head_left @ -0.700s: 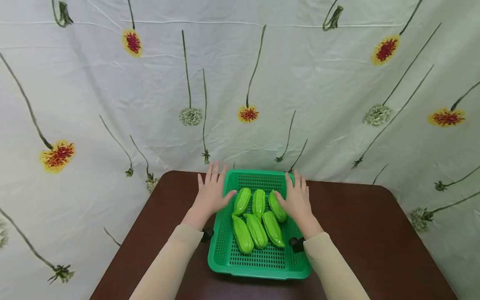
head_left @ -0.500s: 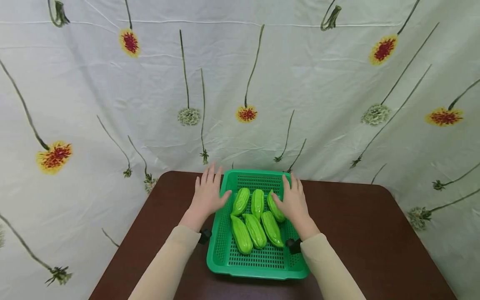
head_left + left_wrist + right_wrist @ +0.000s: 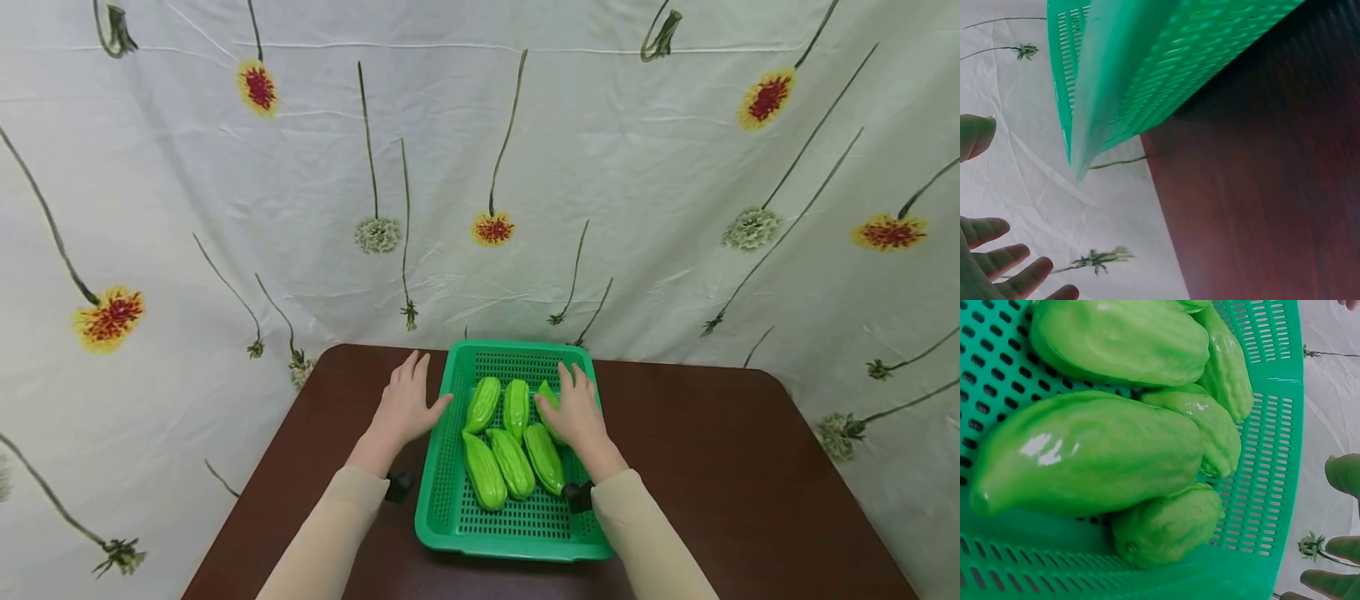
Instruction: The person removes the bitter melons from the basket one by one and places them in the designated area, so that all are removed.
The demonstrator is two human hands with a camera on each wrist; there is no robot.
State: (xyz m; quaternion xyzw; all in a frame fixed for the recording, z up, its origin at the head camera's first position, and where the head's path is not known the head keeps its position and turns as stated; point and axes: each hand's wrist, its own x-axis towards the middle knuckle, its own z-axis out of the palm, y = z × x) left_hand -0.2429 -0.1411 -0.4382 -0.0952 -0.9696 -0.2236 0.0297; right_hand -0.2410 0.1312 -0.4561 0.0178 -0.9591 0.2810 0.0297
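Several glossy light-green ribbed vegetables that look like bitter gourds (image 3: 511, 463) lie in two rows inside a green perforated plastic basket (image 3: 517, 546). My left hand (image 3: 400, 410) hovers just outside the basket's left rim, fingers spread and thumb toward the rim, holding nothing. Over the basket's right side is my right hand (image 3: 579, 421); it partly hides the far-right gourd (image 3: 550, 400) and grips nothing. In the right wrist view, the fingers (image 3: 1344, 550) are apart from the gourds. The left wrist view shows the basket's outer wall (image 3: 1166, 81) and the spread left fingers (image 3: 1022, 278).
The basket stands on a dark brown table (image 3: 705, 467) with rounded far corners. Behind and beside the table hangs a white cloth (image 3: 645, 167) printed with flowers. A small black device (image 3: 400, 487) sits at the left wrist, another black device (image 3: 577, 497) at the right.
Both hands have drawn back toward me. The left hand has shifted left of the basket's rim, and the right has moved left over the basket. The gourds and basket stay in place.
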